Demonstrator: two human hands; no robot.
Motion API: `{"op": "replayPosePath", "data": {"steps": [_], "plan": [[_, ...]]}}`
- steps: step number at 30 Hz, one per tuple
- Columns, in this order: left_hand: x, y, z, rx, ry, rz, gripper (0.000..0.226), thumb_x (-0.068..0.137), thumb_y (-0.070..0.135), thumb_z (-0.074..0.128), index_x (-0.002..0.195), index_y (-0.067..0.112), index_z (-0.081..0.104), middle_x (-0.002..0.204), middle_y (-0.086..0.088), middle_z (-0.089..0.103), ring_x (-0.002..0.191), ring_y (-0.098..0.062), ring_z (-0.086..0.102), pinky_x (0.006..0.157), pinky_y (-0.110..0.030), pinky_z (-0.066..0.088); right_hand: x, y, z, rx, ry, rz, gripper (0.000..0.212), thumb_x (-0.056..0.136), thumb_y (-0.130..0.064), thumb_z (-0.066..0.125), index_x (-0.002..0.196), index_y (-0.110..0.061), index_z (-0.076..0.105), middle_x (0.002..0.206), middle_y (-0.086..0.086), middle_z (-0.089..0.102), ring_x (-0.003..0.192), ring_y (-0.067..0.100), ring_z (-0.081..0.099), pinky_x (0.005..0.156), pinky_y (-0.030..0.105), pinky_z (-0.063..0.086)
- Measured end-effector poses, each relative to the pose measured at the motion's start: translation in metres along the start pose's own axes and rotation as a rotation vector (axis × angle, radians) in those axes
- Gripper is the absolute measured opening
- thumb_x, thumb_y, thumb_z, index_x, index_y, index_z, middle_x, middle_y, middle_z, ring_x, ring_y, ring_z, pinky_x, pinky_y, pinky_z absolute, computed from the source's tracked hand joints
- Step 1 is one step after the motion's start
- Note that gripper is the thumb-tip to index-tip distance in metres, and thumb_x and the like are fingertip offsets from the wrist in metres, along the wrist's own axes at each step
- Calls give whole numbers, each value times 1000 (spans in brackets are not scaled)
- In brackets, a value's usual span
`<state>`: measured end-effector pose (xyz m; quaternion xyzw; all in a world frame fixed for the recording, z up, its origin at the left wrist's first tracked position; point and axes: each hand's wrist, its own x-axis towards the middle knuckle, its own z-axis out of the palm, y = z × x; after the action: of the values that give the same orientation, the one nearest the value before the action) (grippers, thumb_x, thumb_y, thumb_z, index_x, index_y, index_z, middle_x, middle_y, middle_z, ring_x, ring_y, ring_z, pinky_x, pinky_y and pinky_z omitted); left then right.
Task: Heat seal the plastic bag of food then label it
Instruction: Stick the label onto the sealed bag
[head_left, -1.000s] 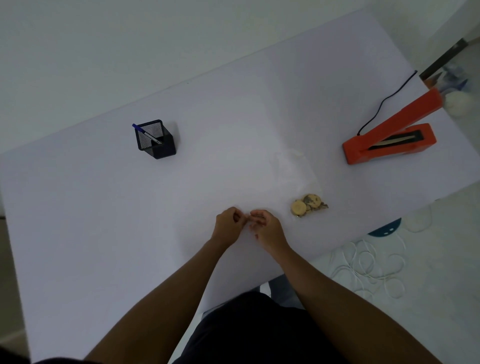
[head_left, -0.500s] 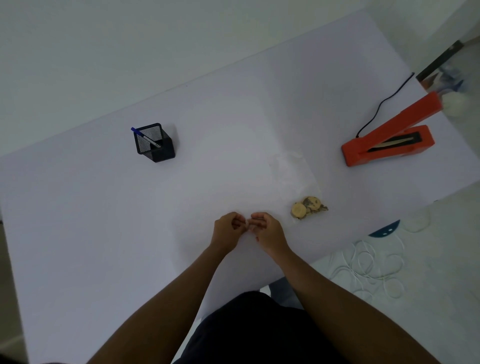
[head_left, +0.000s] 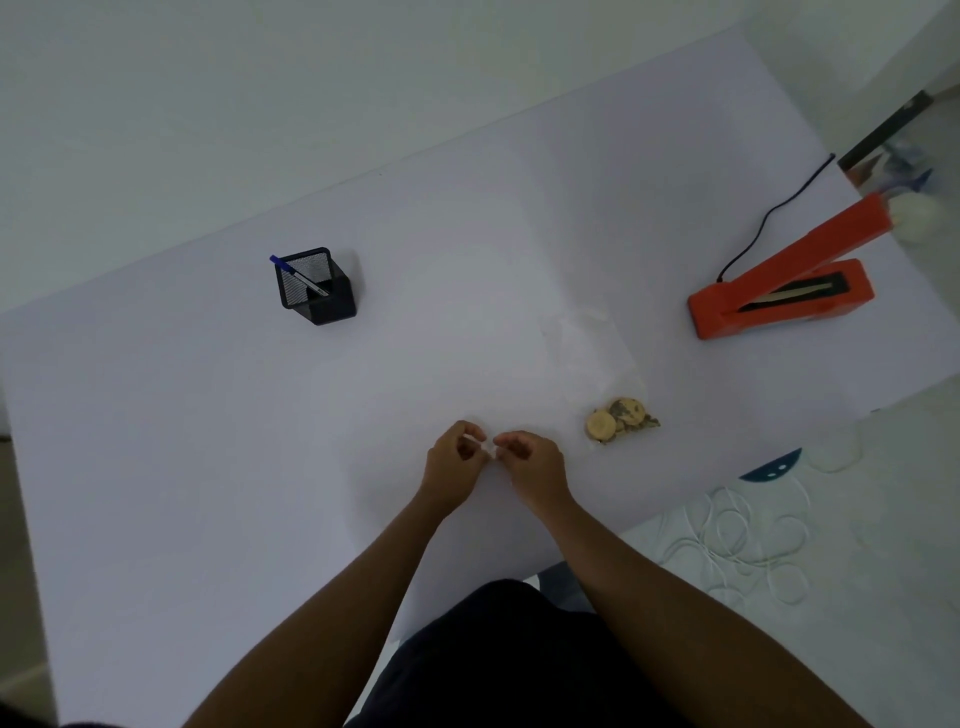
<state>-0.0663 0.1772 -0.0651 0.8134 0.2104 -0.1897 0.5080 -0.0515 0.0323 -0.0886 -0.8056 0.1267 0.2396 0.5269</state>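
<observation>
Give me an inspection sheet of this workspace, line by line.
Surface: white table, flat.
Job's things: clear plastic bag of food lying flat; orange heat sealer with its arm raised.
Clutter: black mesh holder holding a blue pen.
Grippers: left hand and right hand pinch a small white piece, perhaps a label.
Cables: black cord runs from the sealer.
Surroundings: patterned floor, pale wall.

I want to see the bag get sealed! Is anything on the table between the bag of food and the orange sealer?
Nothing visible. Only bare table lies between the bag of food and the orange sealer.
</observation>
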Motion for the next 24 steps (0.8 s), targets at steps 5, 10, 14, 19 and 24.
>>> {"op": "replayPosePath", "data": {"steps": [5, 10, 14, 19, 24], "plan": [[-11, -1, -21, -129, 39, -52, 13, 88, 7, 65, 90, 17, 73, 84, 3, 73, 79, -13, 68, 70, -27, 54, 2, -4, -4, -168, -55, -34, 21, 91, -9, 63, 107, -10, 76, 110, 6, 74, 100, 15, 67, 93, 26, 52], [-25, 21, -49, -528, 85, -229, 19, 89, 1, 63, 99, 11, 74, 97, -6, 74, 89, -21, 67, 66, -28, 54, 0, -11, -10, -371, -219, -182, 37, 86, -18, 65, 122, -21, 67, 122, 4, 59, 116, 17, 53, 100, 20, 36], [-30, 47, -58, -884, -13, -363, 30, 87, -5, 54, 110, 4, 70, 102, -8, 72, 85, -20, 63, 68, -31, 49, -7, -34, -24, -211, -168, -260, 45, 81, -23, 77, 121, -31, 59, 116, -6, 53, 103, 6, 53, 91, 18, 45], [-28, 66, -48, -1117, -176, -425, 35, 89, 0, 51, 120, 1, 65, 100, -9, 68, 75, -16, 58, 69, -29, 47, -6, -57, -47, -41, -120, -267, 29, 85, -26, 76, 112, -25, 65, 103, -11, 65, 79, 3, 57, 71, 17, 48], [-18, 95, -20, -1096, -225, -420, 37, 88, -1, 51, 122, 0, 64, 106, -9, 67, 70, -14, 54, 63, -27, 44, 10, -66, -87, -16, -94, -259, 9, 92, -24, 68, 95, -19, 76, 84, -9, 73, 75, 6, 65, 67, 21, 52]]}}
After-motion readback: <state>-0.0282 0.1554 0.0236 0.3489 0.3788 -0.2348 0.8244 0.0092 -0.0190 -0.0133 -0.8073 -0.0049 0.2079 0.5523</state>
